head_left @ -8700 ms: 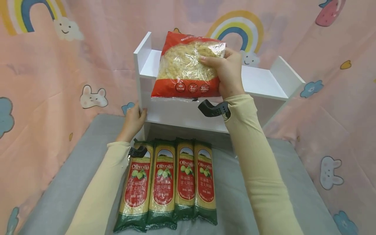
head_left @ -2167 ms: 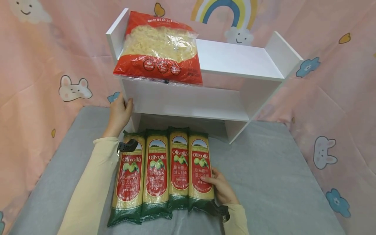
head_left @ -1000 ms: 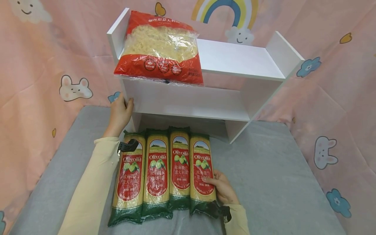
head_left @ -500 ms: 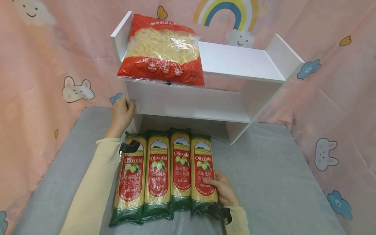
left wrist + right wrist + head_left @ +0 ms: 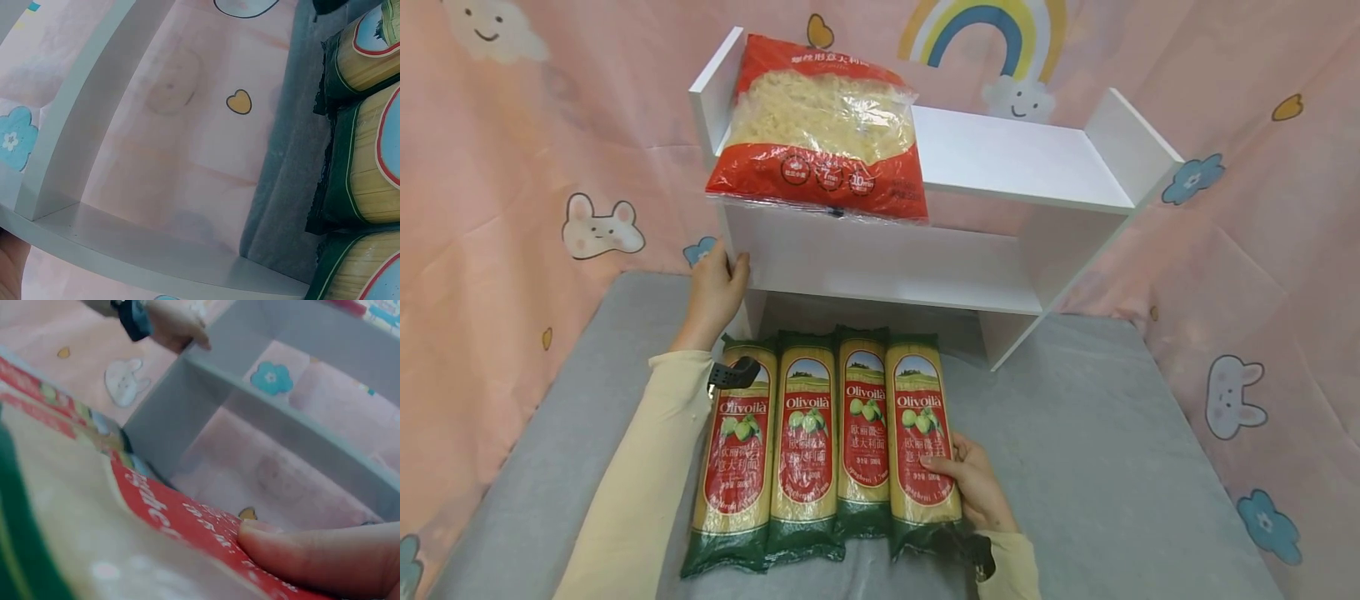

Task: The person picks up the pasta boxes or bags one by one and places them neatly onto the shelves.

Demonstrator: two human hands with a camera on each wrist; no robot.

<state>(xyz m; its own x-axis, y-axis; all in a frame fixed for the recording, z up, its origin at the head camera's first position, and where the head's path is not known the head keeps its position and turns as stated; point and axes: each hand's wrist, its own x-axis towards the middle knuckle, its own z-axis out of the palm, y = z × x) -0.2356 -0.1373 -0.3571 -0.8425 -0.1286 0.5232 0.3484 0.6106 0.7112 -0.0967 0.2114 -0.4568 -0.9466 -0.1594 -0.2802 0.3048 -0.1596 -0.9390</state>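
In the head view, my left hand (image 5: pixel 711 292) grips the left side panel of a white shelf unit (image 5: pixel 880 258); its fingers are partly hidden behind the panel. My right hand (image 5: pixel 979 483) holds the rightmost spaghetti pack (image 5: pixel 923 425) by its right edge, thumb on the red label and the other fingers mostly out of sight. Several such packs lie side by side, among them the leftmost spaghetti pack (image 5: pixel 733 450). The right wrist view shows my thumb (image 5: pixel 319 553) pressing on the label. A red bag of spiral pasta (image 5: pixel 823 125) lies on the top shelf, at its left end.
The unit has a top shelf (image 5: pixel 1007 154) with raised ends and a middle shelf (image 5: pixel 887 262). It stands on a grey cloth surface (image 5: pixel 1090 450). Pink patterned curtains (image 5: pixel 1247 275) hang behind and at both sides.
Earlier my right hand held the pasta bag in front of the top shelf; the bag now lies there. That hand has since taken the rightmost spaghetti pack, which just shifted slightly. My left hand keeps its grip.
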